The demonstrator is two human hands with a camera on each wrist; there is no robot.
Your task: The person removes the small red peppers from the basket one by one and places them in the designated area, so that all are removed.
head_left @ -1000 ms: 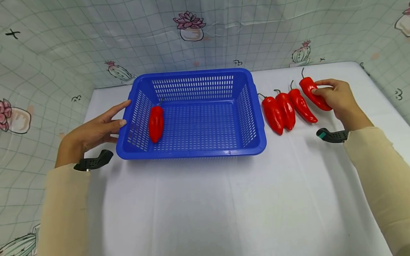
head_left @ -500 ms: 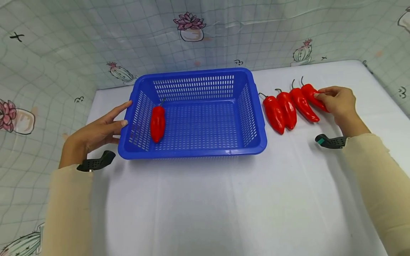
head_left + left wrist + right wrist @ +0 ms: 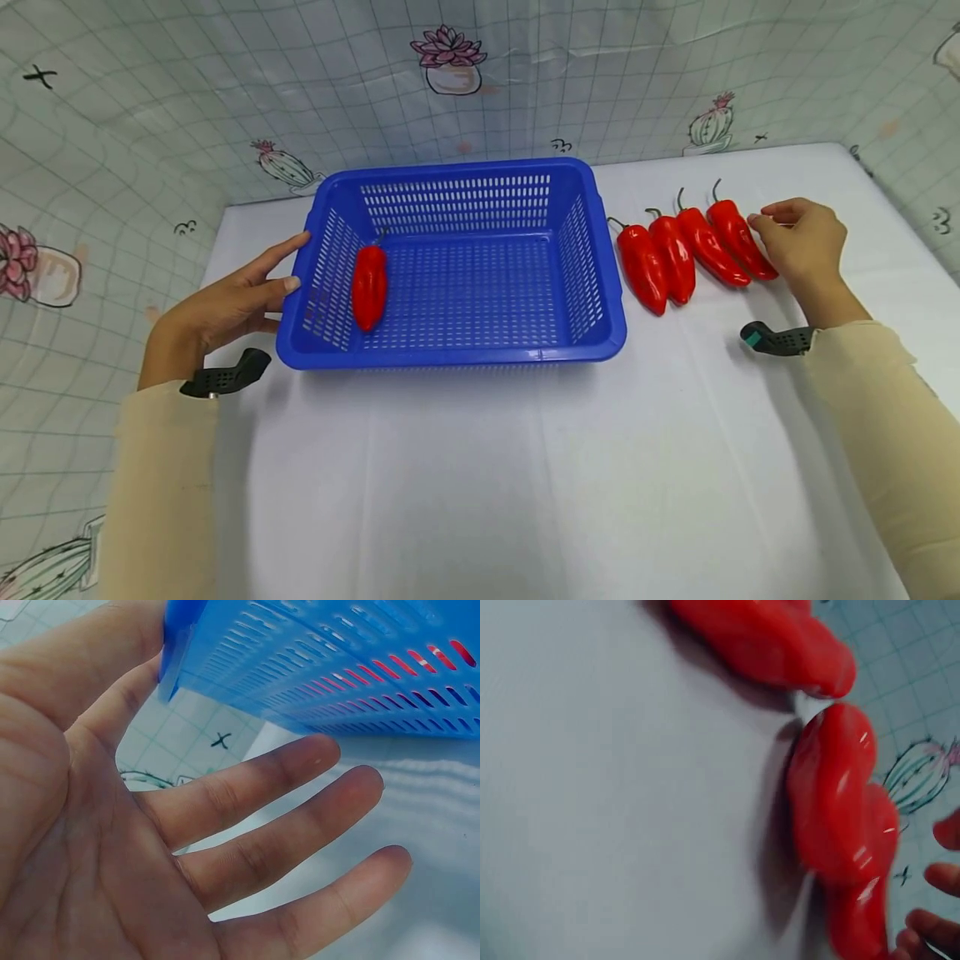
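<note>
A blue plastic basket [image 3: 450,358] with slotted walls stands on the white table, one red pepper [image 3: 369,287] lying at its left end. My left hand [image 3: 225,304] touches the left rim with thumb and forefinger; in the left wrist view its other fingers [image 3: 277,855] stretch out below the basket wall. Right of the basket, several red peppers with dark stems lie slanted in a row. Just beside the rightmost pepper [image 3: 738,237] is my right hand [image 3: 806,246], holding nothing, its fingers loosely bent. Its fingertips [image 3: 934,926] show at the right wrist view's edge, near the peppers [image 3: 832,795].
Behind the table [image 3: 480,483] hangs a white gridded cloth [image 3: 570,83] printed with potted plants, and it continues along both sides. The pepper row's left end lies close to the basket's right wall.
My right hand lowered the rightmost pepper beside the others, let go of it and drew slightly to the right. My left hand has stayed at the basket rim.
</note>
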